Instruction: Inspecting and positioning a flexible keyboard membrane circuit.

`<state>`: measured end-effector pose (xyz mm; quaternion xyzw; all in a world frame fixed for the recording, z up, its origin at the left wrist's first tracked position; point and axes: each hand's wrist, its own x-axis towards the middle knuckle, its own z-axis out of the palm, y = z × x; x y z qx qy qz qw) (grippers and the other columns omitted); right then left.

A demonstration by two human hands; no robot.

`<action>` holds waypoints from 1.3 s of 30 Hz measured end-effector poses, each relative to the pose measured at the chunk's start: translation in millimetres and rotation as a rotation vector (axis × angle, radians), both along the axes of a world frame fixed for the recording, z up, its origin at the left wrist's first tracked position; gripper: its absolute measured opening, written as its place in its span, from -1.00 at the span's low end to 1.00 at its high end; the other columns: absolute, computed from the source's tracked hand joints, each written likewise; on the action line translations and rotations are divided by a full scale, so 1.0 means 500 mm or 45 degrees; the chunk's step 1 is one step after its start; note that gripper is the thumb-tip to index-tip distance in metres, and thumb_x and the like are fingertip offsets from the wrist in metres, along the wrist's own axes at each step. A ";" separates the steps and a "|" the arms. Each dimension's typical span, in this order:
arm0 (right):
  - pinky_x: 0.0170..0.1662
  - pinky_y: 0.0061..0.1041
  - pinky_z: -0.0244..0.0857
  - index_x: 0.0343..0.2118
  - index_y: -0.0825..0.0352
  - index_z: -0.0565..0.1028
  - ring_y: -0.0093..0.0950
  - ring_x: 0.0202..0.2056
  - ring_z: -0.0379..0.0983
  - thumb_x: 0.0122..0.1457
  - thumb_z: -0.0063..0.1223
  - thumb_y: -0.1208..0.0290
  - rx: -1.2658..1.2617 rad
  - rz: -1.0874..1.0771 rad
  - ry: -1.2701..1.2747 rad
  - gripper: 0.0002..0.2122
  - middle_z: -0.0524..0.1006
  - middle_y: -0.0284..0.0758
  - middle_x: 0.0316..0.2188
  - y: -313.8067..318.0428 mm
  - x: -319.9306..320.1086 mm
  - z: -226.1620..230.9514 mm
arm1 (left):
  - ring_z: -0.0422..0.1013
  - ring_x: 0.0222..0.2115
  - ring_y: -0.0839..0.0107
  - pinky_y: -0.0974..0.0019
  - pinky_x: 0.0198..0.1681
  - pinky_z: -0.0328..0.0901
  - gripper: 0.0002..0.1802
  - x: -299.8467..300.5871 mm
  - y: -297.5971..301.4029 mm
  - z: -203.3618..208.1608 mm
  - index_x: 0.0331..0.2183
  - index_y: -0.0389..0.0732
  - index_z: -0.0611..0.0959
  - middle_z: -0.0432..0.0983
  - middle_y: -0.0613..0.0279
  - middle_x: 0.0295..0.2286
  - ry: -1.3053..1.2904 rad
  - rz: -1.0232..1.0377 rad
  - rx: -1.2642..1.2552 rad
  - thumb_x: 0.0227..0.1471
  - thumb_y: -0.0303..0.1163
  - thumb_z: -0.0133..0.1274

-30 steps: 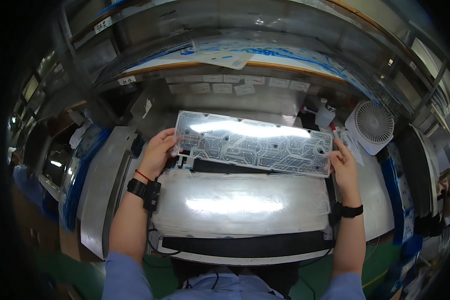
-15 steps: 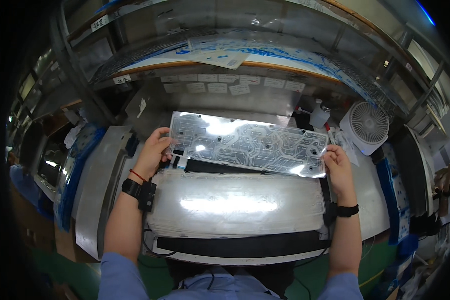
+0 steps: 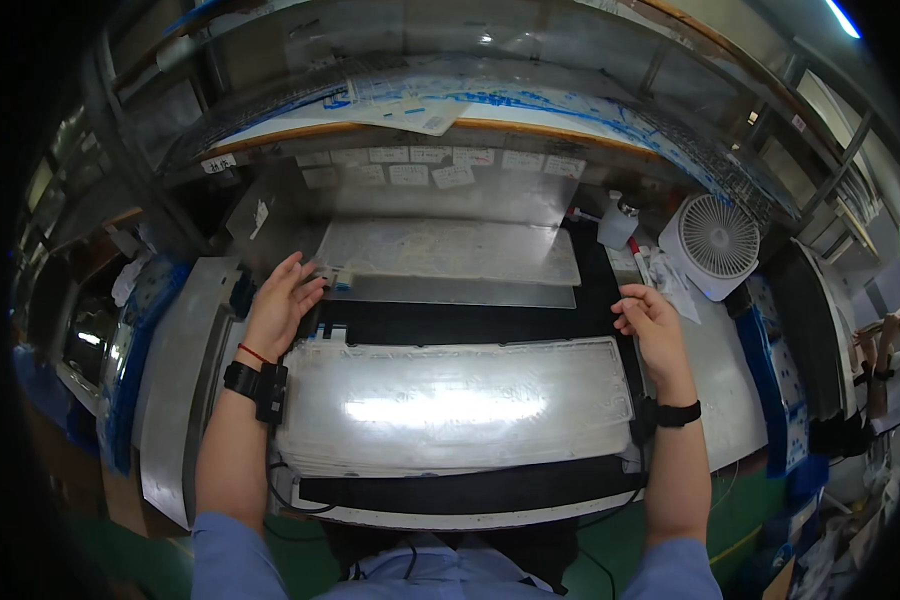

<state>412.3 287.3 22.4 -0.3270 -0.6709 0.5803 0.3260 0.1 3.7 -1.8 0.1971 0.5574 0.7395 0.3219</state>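
L hand (image 3: 282, 300) open, fingertips on left end of the thin translucent printed circuit sheet (image 3: 448, 250) lying flat at far edge of black work mat (image 3: 470, 322). R hand (image 3: 648, 318) loosely curled, empty, off sheet. Press flat, square edges w/ the grey plate (image 3: 470, 291) under it; stack of silvery sheets (image 3: 450, 405) sits near edge.

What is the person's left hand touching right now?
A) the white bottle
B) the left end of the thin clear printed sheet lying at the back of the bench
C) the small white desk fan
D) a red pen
B: the left hand rests on the left end of the thin clear printed sheet, far from the small white desk fan at the right.
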 end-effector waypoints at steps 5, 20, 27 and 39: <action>-0.23 -0.66 0.25 -0.09 0.35 0.47 -0.65 -0.34 0.37 0.18 0.04 0.40 0.147 0.160 -0.170 -0.75 0.50 -0.39 -0.33 -0.001 0.002 -0.016 | 0.36 -0.08 0.34 0.34 0.00 0.28 -0.48 -0.006 -0.005 -0.004 0.12 -0.29 0.27 0.23 0.03 0.08 0.041 -0.059 -0.075 0.23 -0.21 -0.14; -0.31 -0.70 0.22 -0.34 0.35 0.51 -0.71 -0.39 0.35 0.09 0.10 0.51 0.139 0.408 -0.229 -0.91 0.48 -0.48 -0.44 -0.029 0.005 0.019 | 0.38 -0.41 0.55 0.50 -0.32 0.29 -0.71 -0.005 -0.008 -0.002 -0.13 -0.21 0.47 0.49 0.26 -0.35 0.102 -0.027 -0.142 0.21 -0.24 -0.12; -0.35 -0.75 0.19 -0.32 0.33 0.48 -0.75 -0.44 0.32 0.13 0.06 0.53 0.123 0.165 -0.031 -0.94 0.45 -0.53 -0.48 -0.017 0.001 0.008 | 0.43 -0.42 0.54 0.46 -0.35 0.35 -0.55 0.014 -0.008 0.025 -0.12 -0.26 0.48 0.53 0.20 -0.35 0.004 -0.233 -0.078 0.27 -0.09 -0.29; -0.38 -0.74 0.17 -0.30 0.34 0.48 -0.75 -0.45 0.30 0.16 0.04 0.51 0.103 0.071 -0.013 -0.93 0.45 -0.54 -0.46 -0.010 -0.009 -0.004 | 0.29 -0.57 0.71 0.60 -0.50 0.20 -0.78 0.014 -0.010 0.023 -0.21 -0.26 0.54 0.51 0.37 -0.44 0.375 -0.305 -0.286 0.20 -0.35 -0.11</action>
